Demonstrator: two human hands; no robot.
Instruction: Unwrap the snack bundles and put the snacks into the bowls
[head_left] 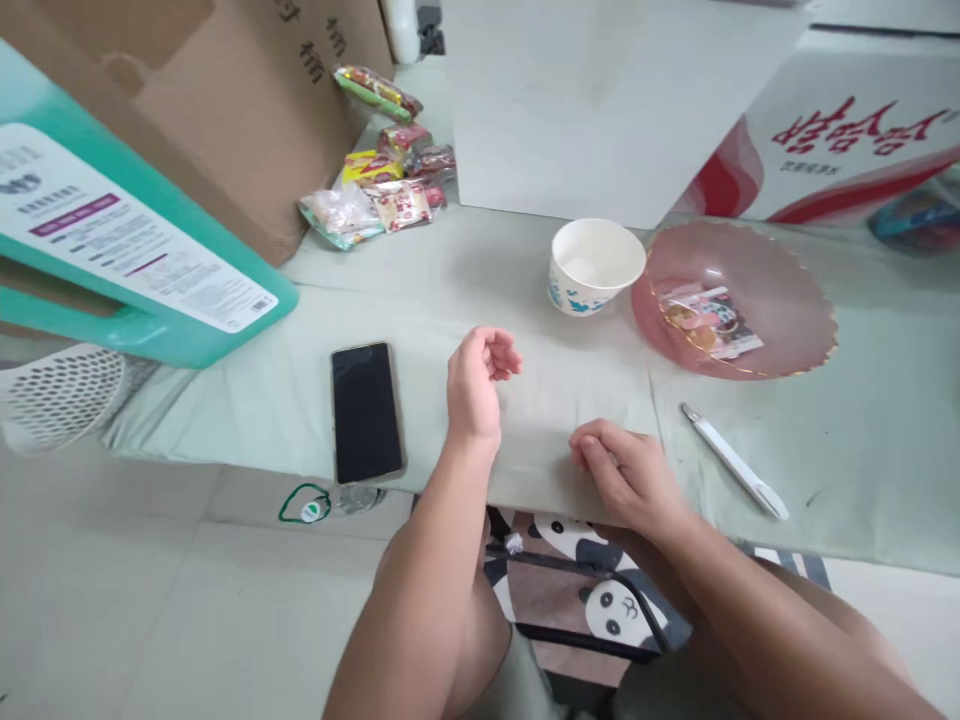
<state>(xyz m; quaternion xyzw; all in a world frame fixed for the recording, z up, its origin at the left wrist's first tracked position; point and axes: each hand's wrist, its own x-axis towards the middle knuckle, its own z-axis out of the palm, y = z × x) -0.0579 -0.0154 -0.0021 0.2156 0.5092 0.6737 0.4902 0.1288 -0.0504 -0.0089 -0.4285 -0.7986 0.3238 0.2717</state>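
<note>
My left hand [476, 385] hovers over the pale green cloth [480, 300] with its fingers loosely curled and nothing in them. My right hand [626, 475] rests near the cloth's front edge, fingers curled together, and I cannot make out whether it holds anything. A black phone [365, 410] lies face up just left of my left hand. Beyond the hands stands a white paper cup [594, 265], which looks empty. Beside it is a pink scalloped dish [739, 300] holding a wrapped snack [712, 320]. A white pen-like tool [735, 462] lies right of my right hand.
A pile of wrapped snacks [379, 185] lies at the back left by a cardboard box [225, 110]. A teal box [127, 250] and a white mesh basket [60, 390] sit at the left. A white box [600, 100] and a red-printed box [847, 140] stand behind.
</note>
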